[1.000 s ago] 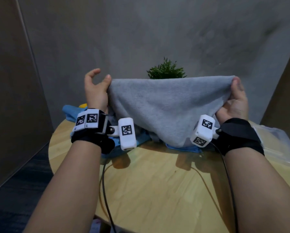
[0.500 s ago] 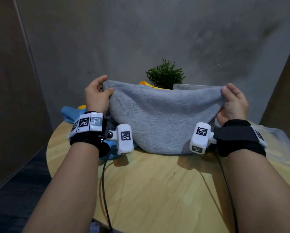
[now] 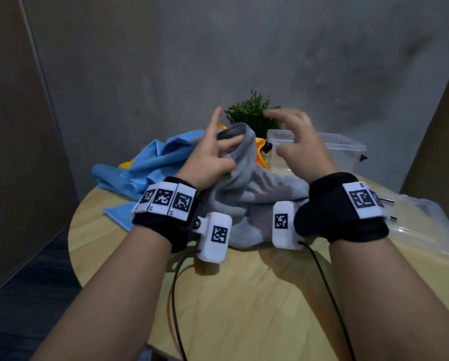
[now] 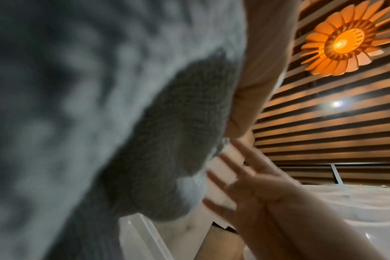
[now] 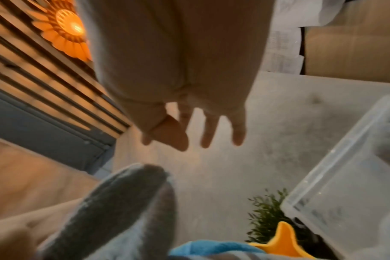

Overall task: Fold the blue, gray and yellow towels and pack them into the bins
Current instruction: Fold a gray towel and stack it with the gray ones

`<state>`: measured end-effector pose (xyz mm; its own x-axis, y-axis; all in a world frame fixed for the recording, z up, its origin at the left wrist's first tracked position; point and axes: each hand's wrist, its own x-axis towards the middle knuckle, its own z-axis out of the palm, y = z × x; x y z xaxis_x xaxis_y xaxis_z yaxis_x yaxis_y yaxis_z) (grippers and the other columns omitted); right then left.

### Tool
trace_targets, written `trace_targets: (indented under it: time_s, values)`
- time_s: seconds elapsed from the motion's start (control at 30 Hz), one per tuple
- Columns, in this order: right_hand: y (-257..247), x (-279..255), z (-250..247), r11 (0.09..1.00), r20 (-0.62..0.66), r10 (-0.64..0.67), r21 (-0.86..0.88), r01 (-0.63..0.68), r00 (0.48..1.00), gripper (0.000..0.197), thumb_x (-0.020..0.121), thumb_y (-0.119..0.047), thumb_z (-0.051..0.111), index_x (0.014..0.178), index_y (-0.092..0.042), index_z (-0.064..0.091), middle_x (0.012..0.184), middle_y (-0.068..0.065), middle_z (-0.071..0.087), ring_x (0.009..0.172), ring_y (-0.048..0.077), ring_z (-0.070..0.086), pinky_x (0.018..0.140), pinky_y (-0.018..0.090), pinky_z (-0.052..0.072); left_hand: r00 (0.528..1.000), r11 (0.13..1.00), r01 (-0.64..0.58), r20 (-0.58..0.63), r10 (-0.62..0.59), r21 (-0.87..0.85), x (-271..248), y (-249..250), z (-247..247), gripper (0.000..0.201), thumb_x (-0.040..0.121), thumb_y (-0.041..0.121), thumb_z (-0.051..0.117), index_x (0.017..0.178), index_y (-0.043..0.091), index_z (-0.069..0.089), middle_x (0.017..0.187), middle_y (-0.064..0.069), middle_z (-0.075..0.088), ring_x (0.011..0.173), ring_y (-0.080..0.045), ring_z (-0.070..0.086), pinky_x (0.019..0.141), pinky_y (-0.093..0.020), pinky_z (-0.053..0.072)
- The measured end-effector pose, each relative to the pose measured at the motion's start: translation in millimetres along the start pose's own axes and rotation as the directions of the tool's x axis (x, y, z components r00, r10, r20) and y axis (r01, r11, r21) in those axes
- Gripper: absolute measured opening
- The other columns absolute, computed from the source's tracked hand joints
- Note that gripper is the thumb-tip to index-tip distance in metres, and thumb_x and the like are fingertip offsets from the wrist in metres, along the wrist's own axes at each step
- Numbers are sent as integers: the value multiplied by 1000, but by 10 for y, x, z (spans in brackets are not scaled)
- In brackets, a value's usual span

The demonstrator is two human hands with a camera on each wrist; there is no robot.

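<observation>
My left hand [image 3: 224,152] pinches the bunched top edge of the gray towel [image 3: 246,199], index finger pointing up. The towel hangs from it and its lower part lies crumpled on the round wooden table [image 3: 244,303]. My right hand [image 3: 283,134] hovers just right of that edge, fingers spread and holding nothing. The right wrist view shows its straight fingers [image 5: 206,133] above the gray towel's raised corner [image 5: 127,193]. Gray towel [image 4: 100,123] fills most of the left wrist view. The blue towel [image 3: 150,165] lies crumpled at back left, with the yellow towel [image 3: 260,152] partly under it.
A clear plastic bin [image 3: 343,147] stands at the back right, beside a small green plant [image 3: 252,113]. Another clear bin [image 3: 431,230] sits at the table's right edge. Cables [image 3: 175,308] run from my wrists over the table's front. Gray walls close in behind.
My hands, which held the gray towel spread by its two top corners, came together. The right hand let go of its corner, and the left now holds the bunched edge.
</observation>
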<state>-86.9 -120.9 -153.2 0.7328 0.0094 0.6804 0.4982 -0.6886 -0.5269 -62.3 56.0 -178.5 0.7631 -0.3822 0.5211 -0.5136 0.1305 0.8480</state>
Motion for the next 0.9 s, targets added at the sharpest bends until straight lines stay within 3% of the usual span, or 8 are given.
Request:
trace_targets:
  time_s: [0.07,0.17,0.3,0.43,0.53,0.63,0.77,0.9]
  values:
    - [-135,-2,34,972,91,-197,151,182,976,69,62,5,45,127,-17,56,136,6,42,130,10,37,108,10,24,995,999,33,96,-35,21,-28,26,52,108,69,-18,50,148,22,-11,122,-9,57,102,-3,61,68,-14,50]
    - [-207,-39,7,955,316,-186,279,96,930,65,57,4,42,109,-29,61,115,-6,61,111,-2,52,94,13,40,989,998,27,143,-35,59,-56,51,48,109,63,-9,49,149,21,-11,108,-10,65,94,-3,65,64,-13,48]
    - [-141,-56,-74,1000,430,-6,5,4,903,41,74,5,60,87,-34,66,72,-1,47,65,10,44,66,21,37,998,999,-19,62,16,34,-46,60,-89,103,60,-7,46,150,19,2,76,4,74,72,-3,65,62,-13,46]
    - [-59,-35,-74,931,396,189,-363,-36,899,17,78,-28,75,94,-24,68,80,0,45,82,15,46,71,26,35,998,998,-67,1,67,-15,-57,102,-192,92,62,-8,48,146,18,20,67,2,72,65,-4,67,63,-17,52]
    - [5,-17,-91,879,195,168,-472,-57,966,22,73,-39,78,84,-25,64,96,4,41,108,31,45,88,34,38,996,994,-39,-70,47,104,-57,81,-238,82,63,-3,51,138,22,33,66,7,71,65,-2,65,62,-16,51]
    - [-1,-4,-144,915,-153,19,-396,-78,988,17,74,-31,77,79,-17,68,95,2,38,107,30,44,79,26,30,956,947,-31,-268,121,319,3,37,-348,68,64,2,68,127,21,49,64,11,66,62,6,56,65,-12,45]
    - [24,12,-195,944,-482,-50,-309,-116,875,20,77,-25,67,69,-7,64,94,11,50,99,31,48,71,20,23,947,874,39,-298,123,485,-9,45,-448,18,71,18,80,86,17,70,59,10,54,48,4,45,55,-12,37]
    - [138,31,-326,978,-628,123,-56,-203,768,26,81,-24,64,73,1,62,85,8,49,83,28,50,67,20,26,968,900,157,-244,-59,408,-91,52,-553,20,77,15,76,65,8,61,51,4,54,47,-2,45,47,-14,37]
